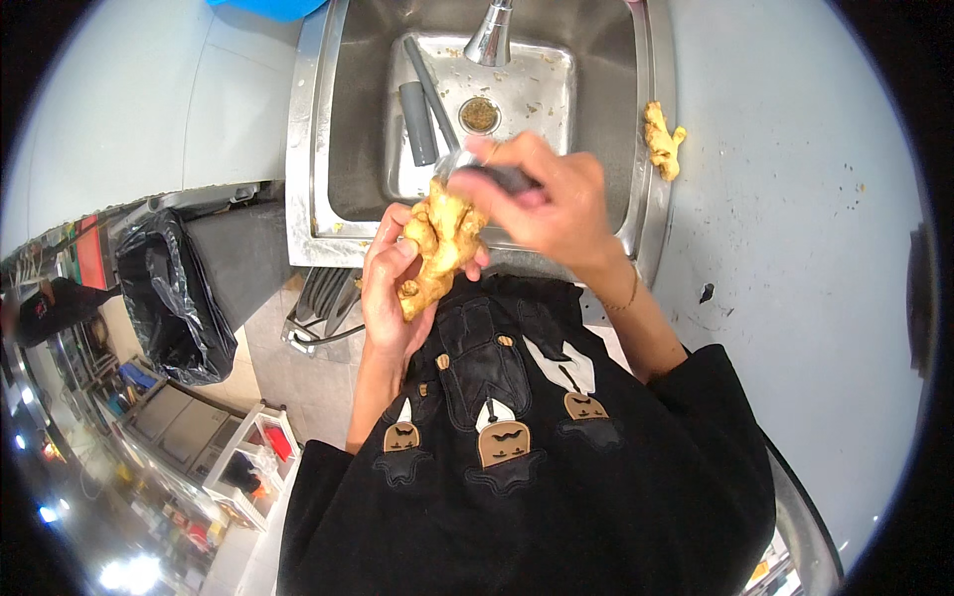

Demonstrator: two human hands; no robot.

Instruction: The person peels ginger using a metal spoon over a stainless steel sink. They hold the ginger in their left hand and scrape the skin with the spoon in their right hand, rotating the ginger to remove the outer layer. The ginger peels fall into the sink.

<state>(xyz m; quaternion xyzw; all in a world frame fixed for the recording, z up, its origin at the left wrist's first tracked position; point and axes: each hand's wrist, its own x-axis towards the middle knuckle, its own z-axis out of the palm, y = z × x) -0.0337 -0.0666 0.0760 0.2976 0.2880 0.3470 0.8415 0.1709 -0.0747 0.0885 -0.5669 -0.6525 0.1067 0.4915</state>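
A knobbly ginger root [445, 238] rests in my left hand [391, 276], its fingers and thumb wrapped around the sides and underneath. My right hand [555, 194] grips a peeler [507, 177] with a dark handle and a metal head. That hand is blurred, and the metal head sits at the top end of the ginger; whether it touches the skin I cannot tell. Both hands are over the front rim of a stainless steel sink [298, 223]. A second piece of ginger [662, 141] lies on the sink's right rim.
Inside the sink are a grey cylinder [417, 123] and a thin grey tube [432, 93]. Brown scraps fill the drain strainer [479, 115] beneath a chrome faucet [490, 37]. A bin lined with a black bag [175, 298] and a cable reel [326, 302] stand at lower left.
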